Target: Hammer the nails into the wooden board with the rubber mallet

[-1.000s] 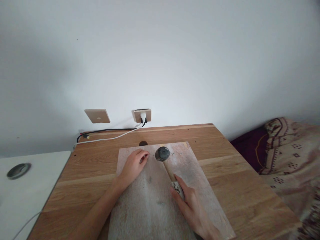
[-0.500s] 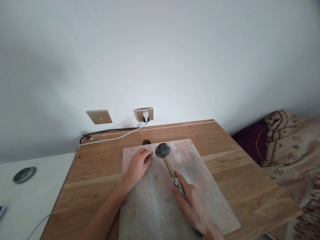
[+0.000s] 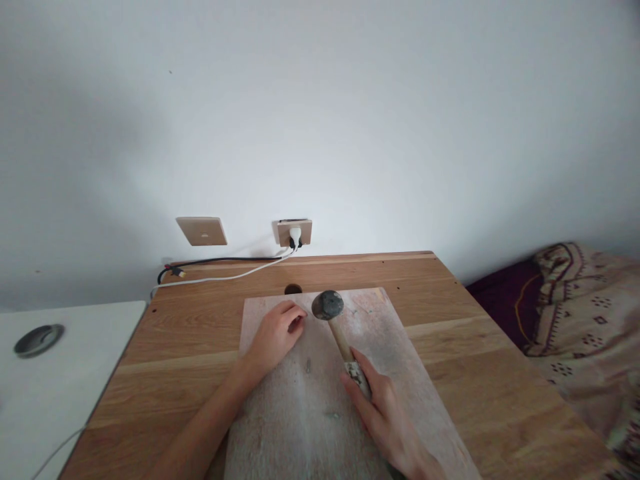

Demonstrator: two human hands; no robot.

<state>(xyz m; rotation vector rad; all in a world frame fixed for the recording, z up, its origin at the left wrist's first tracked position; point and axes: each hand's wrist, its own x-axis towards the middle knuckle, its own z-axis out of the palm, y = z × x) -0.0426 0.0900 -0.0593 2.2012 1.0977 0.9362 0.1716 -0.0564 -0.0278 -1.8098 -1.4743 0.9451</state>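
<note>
A rubber mallet (image 3: 328, 305) with a dark round head and pale wooden handle is gripped in my right hand (image 3: 384, 407), fingers wrapped round the worn, white-marked part of the handle. Its head hovers over or rests on the far part of a worn board (image 3: 280, 427); which, I cannot tell. Just left of the mallet head, my left hand (image 3: 281, 332) is closed in a pinch at the board, on something too small to make out. Small thin bits, perhaps nails, stand or lie on the board right of the head.
The board lies on a wooden table (image 3: 170, 387) against a white wall. Behind it are a cable hole (image 3: 293, 289), black and white cables (image 3: 225, 277) and a wall socket (image 3: 304, 231). A white desk (image 3: 60, 393) adjoins at left; patterned bedding (image 3: 590, 327) lies at right.
The camera view has shifted slightly. Both hands stay in nearly the same places on the board, with the mallet head tilted a little differently beside my left fingertips.
</note>
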